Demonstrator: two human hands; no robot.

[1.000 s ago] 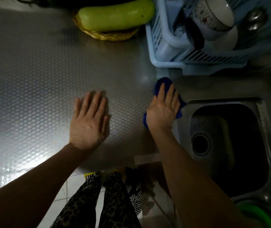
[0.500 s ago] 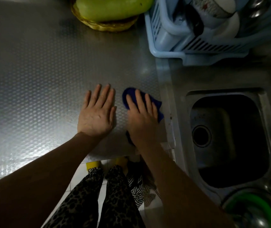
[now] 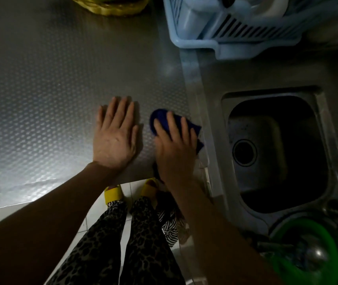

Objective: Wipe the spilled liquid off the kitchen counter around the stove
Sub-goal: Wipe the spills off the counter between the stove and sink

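The right hand [image 3: 176, 149] lies flat on a blue cloth [image 3: 161, 118], fingers straight and pressing it onto the textured metal counter [image 3: 51, 89], just left of the sink [image 3: 277, 153]. The left hand [image 3: 115, 138] rests palm down on the counter with fingers extended and holding nothing, farther left of the sink, close beside the cloth. A pale blue dish rack [image 3: 236, 33] stands behind the sink.

Counter [image 3: 51, 83]; cloth [image 3: 162, 118], rack [image 3: 236, 48], basket [image 3: 110, 9]

Dim kitchen; steel sink [image 3: 275, 153] beside pale, possibly tiled floor [image 3: 94, 219].
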